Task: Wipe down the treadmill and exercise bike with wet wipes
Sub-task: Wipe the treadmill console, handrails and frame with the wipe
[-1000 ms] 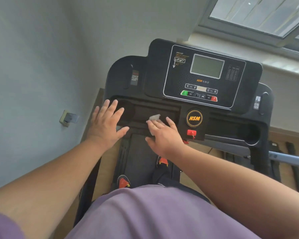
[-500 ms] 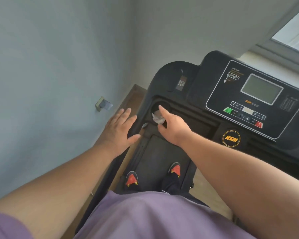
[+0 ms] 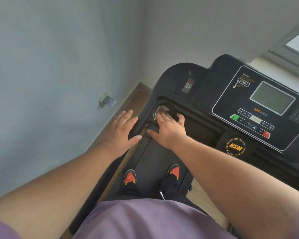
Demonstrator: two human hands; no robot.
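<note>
The person wears a loose purple T-shirt (image 3: 145,219) with short sleeves; a purple sleeve (image 3: 0,229) edge shows at the left arm. Both forearms are bare. Dark trouser legs (image 3: 169,188) end at black shoes (image 3: 130,177) with bright orange-red toe caps and small yellow accents.

Both bare forearms reach forward. The left hand (image 3: 122,131) lies flat, palm down, fingers straight and slightly spread, thumb pointing right. The right hand (image 3: 168,128) is palm down, fingers extended and pressing downward, thumb stretched left toward the other thumb.
</note>
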